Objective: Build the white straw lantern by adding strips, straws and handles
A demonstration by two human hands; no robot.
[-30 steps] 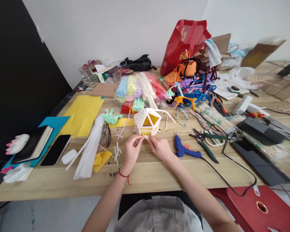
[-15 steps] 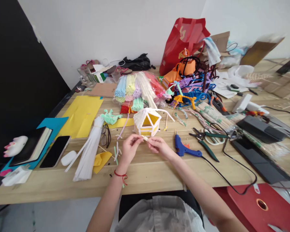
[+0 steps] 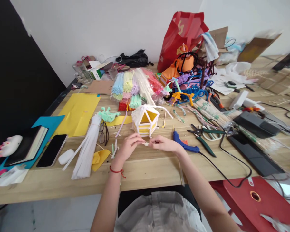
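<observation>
My left hand (image 3: 129,146) and my right hand (image 3: 164,143) meet over the wooden table (image 3: 147,170), each pinching one end of a short white pipe-cleaner piece (image 3: 146,144). Just behind them stands a small house (image 3: 145,120) made of white pipe cleaners with yellow panels. A bundle of white pipe cleaners (image 3: 87,148) lies to the left of my left hand. A blue glue gun (image 3: 183,145) rests to the right of my right hand, its black cord trailing off to the right.
Packs of coloured pipe cleaners (image 3: 135,85) and a red bag (image 3: 181,37) sit at the back. Green-handled pliers (image 3: 203,137), a phone (image 3: 52,149), glasses (image 3: 102,133), yellow paper (image 3: 78,112) and black devices (image 3: 255,124) crowd the table. A red stool (image 3: 256,199) stands at lower right.
My view has drifted slightly, so everything sits a little higher and further left. My hands have drawn a bit towards me, away from the house, still pinching the white piece.
</observation>
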